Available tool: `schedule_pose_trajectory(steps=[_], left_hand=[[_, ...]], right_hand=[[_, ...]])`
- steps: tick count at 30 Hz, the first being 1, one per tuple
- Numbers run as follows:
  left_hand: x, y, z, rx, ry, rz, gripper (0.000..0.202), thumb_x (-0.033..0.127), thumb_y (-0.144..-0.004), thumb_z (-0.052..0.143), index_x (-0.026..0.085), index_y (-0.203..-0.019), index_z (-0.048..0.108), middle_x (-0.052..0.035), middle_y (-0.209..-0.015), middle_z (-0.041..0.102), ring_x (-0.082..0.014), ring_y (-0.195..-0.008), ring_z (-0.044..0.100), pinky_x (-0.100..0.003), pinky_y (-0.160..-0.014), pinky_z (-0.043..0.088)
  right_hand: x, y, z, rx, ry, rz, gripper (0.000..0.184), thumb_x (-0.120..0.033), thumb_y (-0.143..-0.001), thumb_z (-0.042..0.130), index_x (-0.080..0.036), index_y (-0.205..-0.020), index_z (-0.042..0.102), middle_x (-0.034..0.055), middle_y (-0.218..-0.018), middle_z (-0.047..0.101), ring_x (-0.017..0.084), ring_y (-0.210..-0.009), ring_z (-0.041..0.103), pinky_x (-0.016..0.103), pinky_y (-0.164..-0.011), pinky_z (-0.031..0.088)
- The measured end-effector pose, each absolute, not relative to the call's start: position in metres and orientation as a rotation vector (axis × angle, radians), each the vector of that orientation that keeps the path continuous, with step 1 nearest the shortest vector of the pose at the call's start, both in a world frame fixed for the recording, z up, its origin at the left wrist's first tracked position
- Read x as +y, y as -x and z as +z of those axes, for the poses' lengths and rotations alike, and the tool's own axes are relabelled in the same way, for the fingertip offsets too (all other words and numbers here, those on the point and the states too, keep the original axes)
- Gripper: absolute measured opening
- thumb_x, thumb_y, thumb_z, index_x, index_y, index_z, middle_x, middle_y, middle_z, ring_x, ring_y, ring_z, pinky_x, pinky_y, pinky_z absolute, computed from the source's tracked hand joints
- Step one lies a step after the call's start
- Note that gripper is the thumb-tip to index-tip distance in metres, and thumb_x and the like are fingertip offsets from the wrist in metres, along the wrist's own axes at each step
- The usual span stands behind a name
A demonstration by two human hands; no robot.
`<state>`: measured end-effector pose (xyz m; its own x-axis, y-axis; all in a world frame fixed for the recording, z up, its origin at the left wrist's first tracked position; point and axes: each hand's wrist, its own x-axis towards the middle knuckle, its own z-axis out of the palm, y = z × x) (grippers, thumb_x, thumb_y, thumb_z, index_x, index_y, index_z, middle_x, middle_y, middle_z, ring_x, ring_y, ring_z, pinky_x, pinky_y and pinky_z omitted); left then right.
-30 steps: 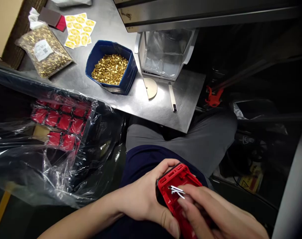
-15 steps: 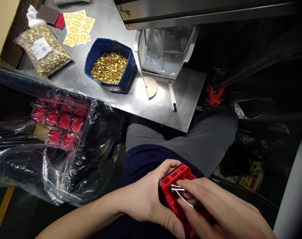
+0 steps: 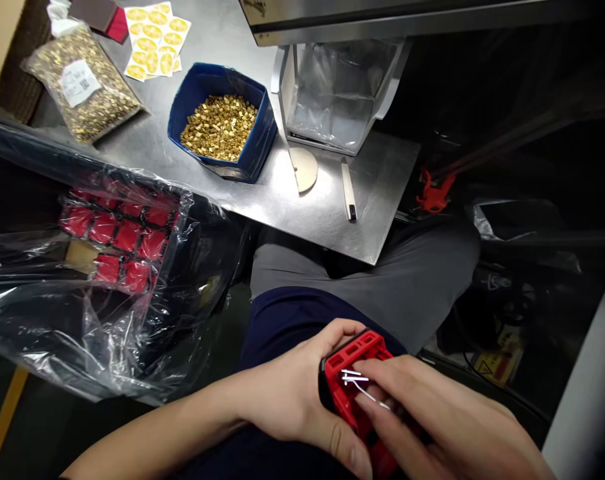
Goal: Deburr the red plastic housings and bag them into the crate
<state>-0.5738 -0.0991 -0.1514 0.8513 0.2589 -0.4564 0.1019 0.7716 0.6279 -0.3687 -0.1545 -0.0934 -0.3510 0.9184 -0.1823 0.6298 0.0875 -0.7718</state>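
In my left hand [image 3: 302, 393] sits a red plastic housing [image 3: 355, 352] with a black outer edge, tilted above my lap. My left fingers and thumb wrap round its side. Thin white wire-like pieces [image 3: 353, 379] stick out inside the housing, one of them curved and longer. My right hand [image 3: 432, 413] reaches in from the right, its thumb and fingertips drawn together at the ends of these pieces. Whatever lies between those fingertips is too small and covered to make out. The lower part of the housing is hidden behind my right hand.
On the metal table [image 3: 252, 200] stand a blue bin [image 3: 262, 143] of small brass parts, a bag of brass parts [image 3: 102, 100], a cutter knife [image 3: 348, 190], a pale half-disc [image 3: 305, 170] and sticker sheets [image 3: 157, 40]. Left, a plastic-lined crate holds several red pieces [image 3: 127, 235].
The table and its things sit slightly higher in the picture as the view shifts. Both hands keep nearly the same pose on the housing; the curved white piece has shifted slightly.
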Motion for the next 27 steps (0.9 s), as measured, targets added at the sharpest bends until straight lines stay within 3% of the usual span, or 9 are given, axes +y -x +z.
schedule_pose_trajectory(steps=[6, 11, 17, 21, 24, 27], left_hand=[[-0.102, 0.572, -0.152, 0.510, -0.600, 0.081, 0.104, 0.019, -0.051, 0.099, 0.027, -0.134, 0.038, -0.0038, -0.113, 0.066, -0.0201, -0.096, 0.067, -0.035, -0.094, 0.049], [-0.104, 0.571, -0.151, 0.504, -0.515, 0.075, 0.102, 0.016, -0.054, 0.098, 0.028, -0.136, 0.038, -0.0050, -0.117, 0.066, -0.0197, -0.099, 0.066, -0.031, -0.090, 0.050], [-0.104, 0.570, -0.148, 0.514, -0.477, 0.106, 0.097, 0.010, -0.053, 0.097, 0.027, -0.132, 0.044, -0.0019, -0.113, 0.066, -0.0157, -0.093, 0.065, -0.028, -0.089, 0.049], [-0.105, 0.569, -0.147, 0.523, -0.425, 0.088, 0.095, 0.011, -0.054, 0.097, 0.029, -0.132, 0.045, -0.0017, -0.113, 0.066, -0.0166, -0.095, 0.065, -0.029, -0.091, 0.048], [-0.107, 0.568, -0.148, 0.538, -0.349, 0.116, 0.098, 0.014, -0.051, 0.099, 0.029, -0.132, 0.045, -0.0038, -0.119, 0.064, -0.0203, -0.105, 0.063, -0.031, -0.093, 0.048], [-0.108, 0.568, -0.150, 0.547, -0.249, 0.203, 0.095, 0.026, -0.053, 0.100, 0.027, -0.132, 0.047, -0.0074, -0.122, 0.063, -0.0226, -0.106, 0.063, -0.034, -0.093, 0.048]], right_hand=[[-0.158, 0.369, -0.096, -1.982, 1.546, 1.188, 0.017, -0.019, -0.097, 0.057, -0.024, -0.113, 0.062, -0.0018, -0.092, 0.072, 0.008, -0.076, 0.070, 0.011, -0.068, 0.055], [-0.160, 0.370, -0.096, -1.920, 1.518, 1.202, 0.021, -0.013, -0.097, 0.056, -0.021, -0.116, 0.063, 0.0009, -0.097, 0.073, 0.011, -0.085, 0.070, 0.015, -0.080, 0.056], [-0.157, 0.368, -0.095, -2.020, 1.393, 1.137, 0.028, -0.007, -0.096, 0.052, -0.018, -0.120, 0.062, 0.0054, -0.103, 0.074, 0.017, -0.094, 0.071, 0.024, -0.084, 0.058], [-0.157, 0.364, -0.092, -1.828, 1.490, 1.303, 0.022, -0.013, -0.096, 0.058, -0.024, -0.112, 0.067, 0.0018, -0.094, 0.073, 0.015, -0.082, 0.071, 0.022, -0.072, 0.058], [-0.159, 0.340, -0.096, -1.331, 1.661, 1.474, 0.014, -0.028, -0.095, 0.065, -0.030, -0.108, 0.069, 0.0000, -0.081, 0.070, 0.013, -0.064, 0.067, 0.020, -0.055, 0.054], [-0.156, 0.306, -0.115, -0.765, 1.633, 1.482, 0.023, -0.044, -0.093, 0.066, -0.027, -0.109, 0.069, -0.0010, -0.067, 0.060, 0.012, -0.050, 0.056, 0.021, -0.045, 0.048]])
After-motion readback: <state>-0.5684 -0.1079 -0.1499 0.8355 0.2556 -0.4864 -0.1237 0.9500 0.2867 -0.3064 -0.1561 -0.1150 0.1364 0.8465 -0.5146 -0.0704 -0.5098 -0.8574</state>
